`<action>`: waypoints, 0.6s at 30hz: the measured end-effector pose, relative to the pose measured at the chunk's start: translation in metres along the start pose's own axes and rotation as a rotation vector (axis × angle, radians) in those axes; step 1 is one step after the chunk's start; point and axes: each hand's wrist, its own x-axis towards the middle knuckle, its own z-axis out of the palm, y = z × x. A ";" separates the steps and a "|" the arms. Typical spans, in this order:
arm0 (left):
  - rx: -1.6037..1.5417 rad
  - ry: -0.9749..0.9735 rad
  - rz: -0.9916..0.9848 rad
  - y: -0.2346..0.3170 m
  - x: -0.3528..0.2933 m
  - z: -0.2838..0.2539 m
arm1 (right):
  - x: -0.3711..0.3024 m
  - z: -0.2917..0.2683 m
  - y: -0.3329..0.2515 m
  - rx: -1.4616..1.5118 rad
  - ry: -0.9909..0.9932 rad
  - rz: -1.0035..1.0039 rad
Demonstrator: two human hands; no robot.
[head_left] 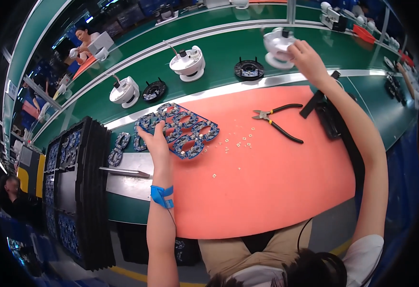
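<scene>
My left hand (155,142) grips the near left part of a panel of blue circuit boards (190,129), figure-eight shaped and joined together. The panel sits over the left part of an orange mat (267,191). Reaching far right, my right hand (309,62) has its fingers closed on a white rounded device housing (277,47), somewhat blurred, over the green conveyor. Diagonal cutters (280,122) with yellow and black handles lie spread on the mat. Small pale square bits (244,139) are scattered between the cutters and the panel. A separate circuit board (118,149) lies left of my left hand.
More white housings (189,64) and black round bases (249,69) stand along the green conveyor (219,52). Stacked black trays (92,191) with boards rise at the left, beside a metal plate (130,179). A black device (329,119) lies at the mat's right edge. Other people sit farther off.
</scene>
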 end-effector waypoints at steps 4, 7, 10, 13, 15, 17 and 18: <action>0.533 0.015 0.496 -0.027 0.017 -0.020 | -0.006 -0.074 -0.086 0.251 0.060 -0.172; 0.806 -0.061 0.552 -0.020 0.003 -0.016 | -0.026 -0.125 -0.143 0.378 -0.007 -0.296; 0.915 -0.077 0.600 -0.017 -0.014 -0.004 | -0.047 -0.155 -0.185 0.365 -0.095 -0.401; 1.002 -0.088 0.745 -0.008 -0.020 -0.004 | -0.055 -0.173 -0.215 0.374 -0.215 -0.402; 0.938 -0.030 0.846 -0.002 -0.022 -0.006 | -0.057 -0.171 -0.219 0.463 -0.241 -0.363; 0.772 -0.120 0.863 0.006 -0.017 -0.020 | -0.053 -0.168 -0.217 0.705 -0.265 -0.272; 0.762 -0.060 0.902 0.012 -0.019 -0.030 | -0.046 -0.161 -0.208 0.863 -0.266 -0.227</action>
